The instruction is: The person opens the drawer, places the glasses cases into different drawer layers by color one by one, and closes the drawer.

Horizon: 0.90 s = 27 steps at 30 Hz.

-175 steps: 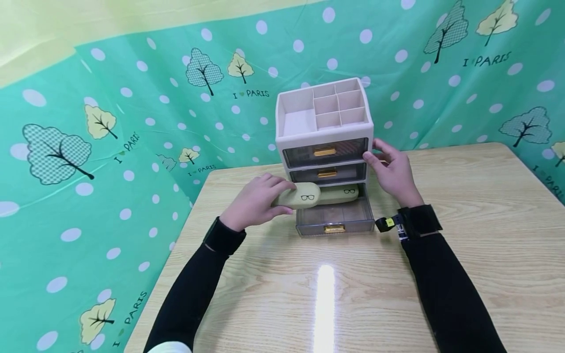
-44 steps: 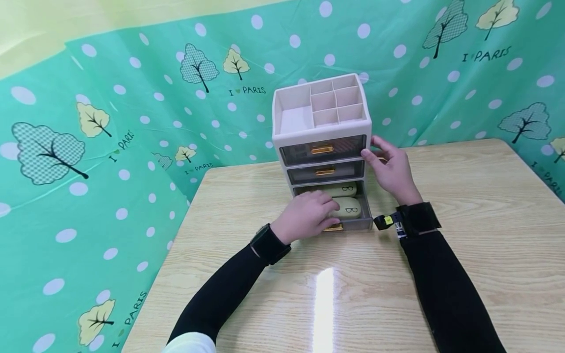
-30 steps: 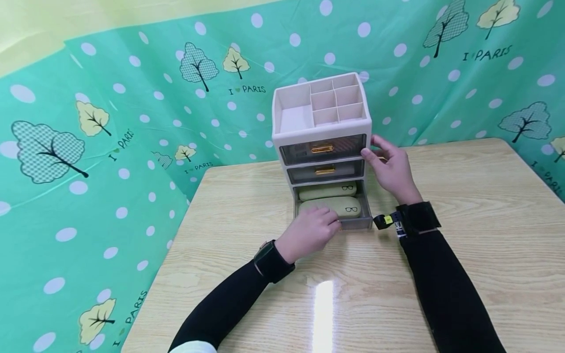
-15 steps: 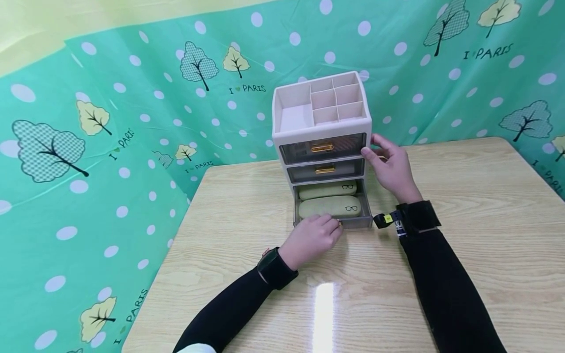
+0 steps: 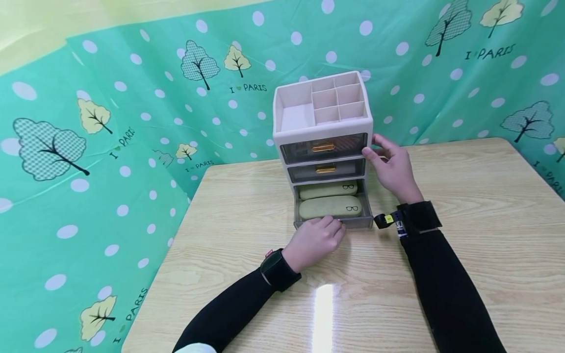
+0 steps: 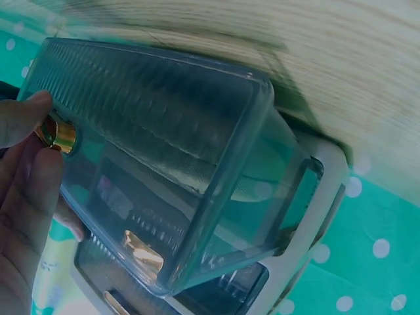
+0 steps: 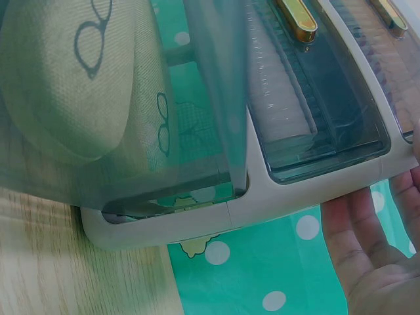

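A white drawer organizer (image 5: 322,130) stands on the table with its bottom drawer (image 5: 357,223) pulled out. Inside that drawer, two pale green glasses cases lie side by side: the front case (image 5: 328,208) and the back case (image 5: 326,189). My left hand (image 5: 314,241) is at the drawer front, where thumb and fingers pinch the gold handle (image 6: 63,136), as the left wrist view shows. My right hand (image 5: 394,169) touches the organizer's right side, thumb by the front corner and fingers against the side wall. The right wrist view shows the fingers (image 7: 357,223) fairly straight there.
Two upper drawers, a top drawer (image 5: 304,151) and a middle drawer (image 5: 304,173), are closed. Compartments (image 5: 324,100) divide the organizer's top. A green patterned cloth (image 5: 238,122) hangs behind the wooden table (image 5: 247,206).
My left hand has set the front glasses case into the bottom drawer, let go of it, and moved down to the gold handle. My right hand has stayed at the organizer's side.
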Available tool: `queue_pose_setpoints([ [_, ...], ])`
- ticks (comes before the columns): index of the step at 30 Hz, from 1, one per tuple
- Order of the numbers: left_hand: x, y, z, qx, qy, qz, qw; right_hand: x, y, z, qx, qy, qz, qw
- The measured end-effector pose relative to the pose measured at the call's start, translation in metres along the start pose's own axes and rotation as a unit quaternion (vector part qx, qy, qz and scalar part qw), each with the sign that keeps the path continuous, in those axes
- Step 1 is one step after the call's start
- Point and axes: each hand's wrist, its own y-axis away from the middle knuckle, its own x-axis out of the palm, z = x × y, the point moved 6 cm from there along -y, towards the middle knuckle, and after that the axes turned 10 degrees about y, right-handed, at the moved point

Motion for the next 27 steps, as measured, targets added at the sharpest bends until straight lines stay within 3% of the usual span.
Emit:
queue_pose_setpoints([
  [18, 0.0045, -0.0016, 0.0026, -0.006, 0.027, 0.002, 0.9996, -0.0012, 0.0012, -0.0001, -0.002, 0.001, -0.001, 1.0],
  [27, 0.0007, -0.0027, 0.008, -0.01, 0.031, -0.013, 0.9994, -0.0005, 0.0006, -0.0007, 0.005, 0.002, 0.0, 1.0],
])
